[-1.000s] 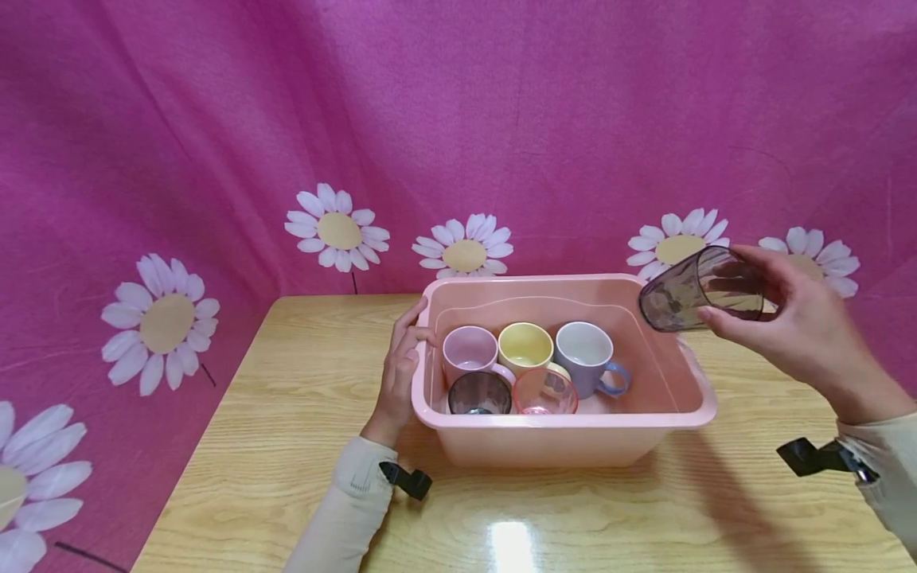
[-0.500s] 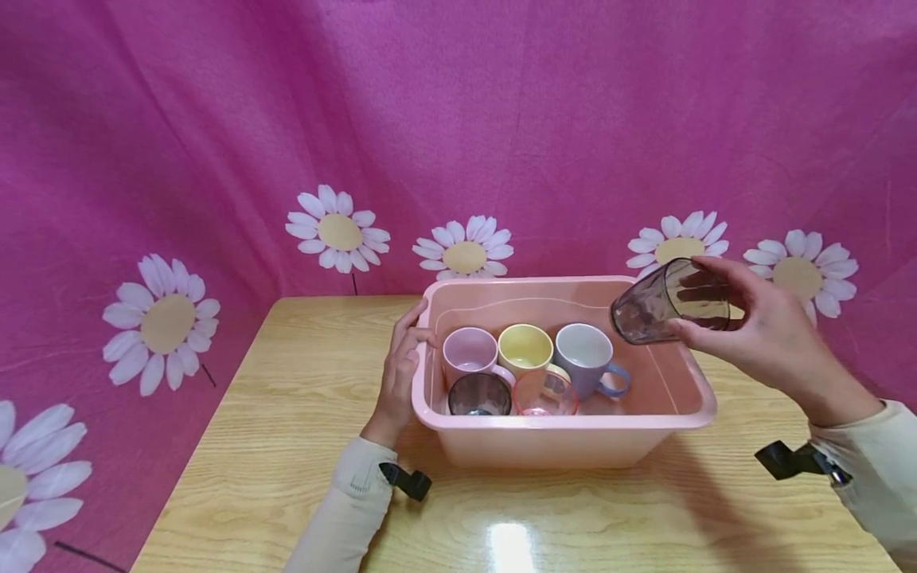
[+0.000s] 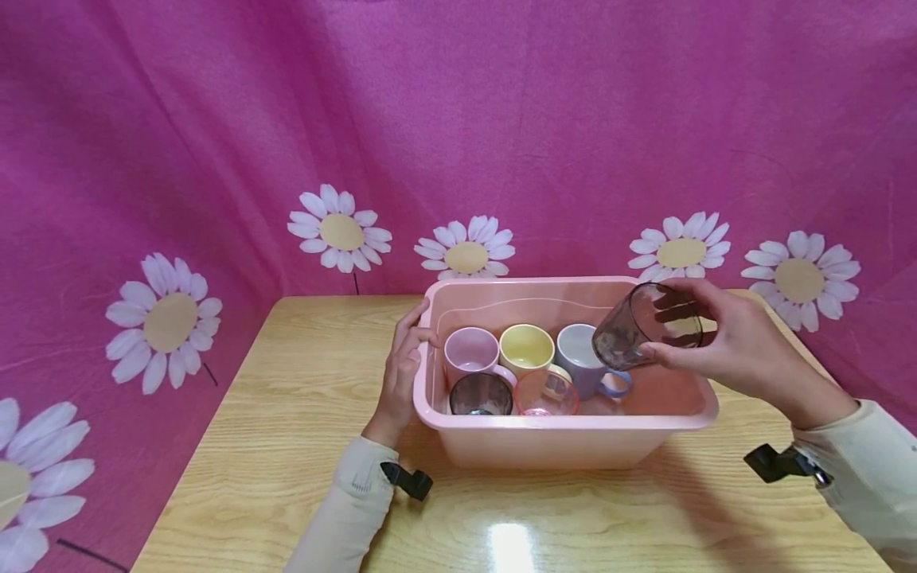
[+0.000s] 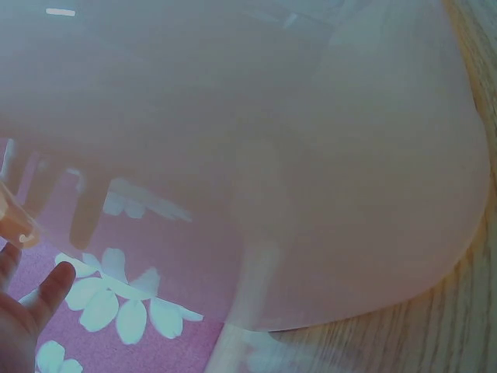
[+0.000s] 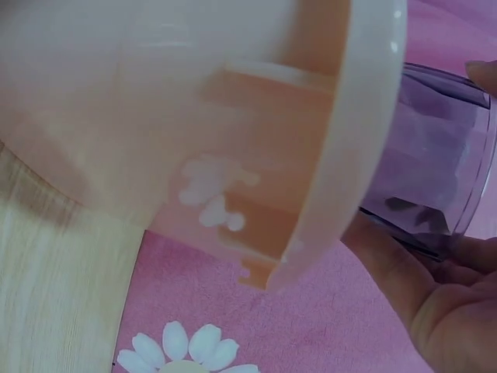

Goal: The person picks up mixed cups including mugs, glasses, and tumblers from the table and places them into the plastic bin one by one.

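My right hand (image 3: 738, 342) grips a smoky-grey transparent tumbler (image 3: 619, 334), thumb on the near side and fingers on the far side. The tumbler tilts, base down to the left, over the right part of a pink plastic tub (image 3: 559, 446). In the right wrist view the tumbler (image 5: 427, 155) looks purplish, beyond the tub's rim. At the tub's left rim, my left hand (image 3: 396, 374) holds the edge. Inside the tub, a pink mug (image 3: 469, 348), a yellow mug (image 3: 525, 346) and a grey-blue mug (image 3: 579, 374) form the back row.
In front of the mugs, a dark transparent tumbler (image 3: 480, 394) and a red-rimmed clear tumbler (image 3: 546, 394) stand along the tub's near wall. A wooden table (image 3: 286, 406) carries the tub. Behind hangs a magenta cloth (image 3: 458, 119) with white daisies.
My right hand has brought the smoky tumbler left and down, from beside the tub's right rim to over its inside near the grey-blue mug. The left hand stays at the rim.
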`<state>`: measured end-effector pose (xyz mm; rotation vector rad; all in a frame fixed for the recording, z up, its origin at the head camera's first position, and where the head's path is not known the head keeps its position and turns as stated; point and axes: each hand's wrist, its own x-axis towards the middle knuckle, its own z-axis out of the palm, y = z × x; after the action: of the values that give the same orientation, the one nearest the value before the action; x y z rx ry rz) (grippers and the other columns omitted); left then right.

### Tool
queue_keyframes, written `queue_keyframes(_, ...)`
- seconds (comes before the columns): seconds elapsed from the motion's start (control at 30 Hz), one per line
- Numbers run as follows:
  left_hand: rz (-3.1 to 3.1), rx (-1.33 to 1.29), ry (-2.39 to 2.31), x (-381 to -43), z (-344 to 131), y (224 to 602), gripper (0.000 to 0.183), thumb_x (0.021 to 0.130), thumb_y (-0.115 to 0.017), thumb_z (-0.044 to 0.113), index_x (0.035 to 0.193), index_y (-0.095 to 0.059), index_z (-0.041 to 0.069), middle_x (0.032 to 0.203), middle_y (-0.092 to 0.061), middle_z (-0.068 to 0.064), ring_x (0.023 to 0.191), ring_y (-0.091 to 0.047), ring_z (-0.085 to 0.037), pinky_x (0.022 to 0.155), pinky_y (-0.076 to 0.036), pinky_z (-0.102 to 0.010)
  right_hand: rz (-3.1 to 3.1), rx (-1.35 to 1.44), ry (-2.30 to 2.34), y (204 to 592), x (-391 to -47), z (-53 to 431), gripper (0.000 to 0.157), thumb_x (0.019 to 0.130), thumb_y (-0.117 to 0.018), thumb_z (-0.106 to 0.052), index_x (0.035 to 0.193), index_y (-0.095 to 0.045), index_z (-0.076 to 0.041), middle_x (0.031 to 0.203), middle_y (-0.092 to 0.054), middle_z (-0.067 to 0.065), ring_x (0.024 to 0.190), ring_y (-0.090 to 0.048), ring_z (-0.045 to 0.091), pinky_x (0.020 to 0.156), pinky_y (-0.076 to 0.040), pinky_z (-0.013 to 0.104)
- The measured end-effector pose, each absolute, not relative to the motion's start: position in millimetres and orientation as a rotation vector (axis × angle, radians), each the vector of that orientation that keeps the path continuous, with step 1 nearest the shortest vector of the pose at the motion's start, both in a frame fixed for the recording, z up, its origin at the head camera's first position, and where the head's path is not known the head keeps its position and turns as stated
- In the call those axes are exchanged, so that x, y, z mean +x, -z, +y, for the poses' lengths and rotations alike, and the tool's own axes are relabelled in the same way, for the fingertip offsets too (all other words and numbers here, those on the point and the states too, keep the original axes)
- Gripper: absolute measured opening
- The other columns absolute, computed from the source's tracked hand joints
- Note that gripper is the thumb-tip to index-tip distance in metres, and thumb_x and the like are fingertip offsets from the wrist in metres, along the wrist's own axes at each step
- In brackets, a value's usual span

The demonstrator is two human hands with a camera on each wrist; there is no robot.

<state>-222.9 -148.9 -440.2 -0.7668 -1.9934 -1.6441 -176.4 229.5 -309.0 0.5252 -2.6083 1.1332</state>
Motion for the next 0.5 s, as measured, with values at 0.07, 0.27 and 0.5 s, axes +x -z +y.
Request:
queue_keyframes(0.07,-1.99,-0.766,1.646,-222.9,-149.1,440.2,0.036,0.089,-0.032,0.024,0.099,-0.052,-0.004,0.153,-0.03,-0.009,0.141,-0.026,-0.025,0.113,-0.025,-0.05,-2.614,0.536,-1.148,309.7,-176.5,228.0,0.069,0.066,-0.088,-0.014,0.126,-0.055,-0.011,0.11,-0.066,0.007,0.092,-0.067,0.008,0.068,-0.056,0.021)
queue_keyframes(0.27,-1.992,-0.763,1.632,-223.1,-149.1,440.2,0.036,0.089,-0.032,0.025,0.098,-0.053,-0.003,0.153,-0.03,-0.01,0.141,-0.027,-0.026,0.113,-0.025,-0.05,-2.664,0.535,-1.167,314.3,-176.8,225.9,0.072,0.065,-0.089,-0.015,0.128,-0.054,-0.01,0.111,-0.066,0.009,0.09,-0.067,0.009,0.067,-0.056,0.022)
queue_keyframes(0.5,-2.002,-0.756,1.618,-222.1,-148.2,438.7,0.036,0.089,-0.032,0.026,0.098,-0.054,-0.001,0.153,-0.03,-0.009,0.141,-0.027,-0.024,0.113,-0.024,-0.05,-2.729,0.579,-1.093,317.9,-177.1,224.5,0.075,0.066,-0.089,-0.022,0.13,-0.052,-0.01,0.107,-0.066,0.009,0.089,-0.066,0.013,0.066,-0.056,0.022)
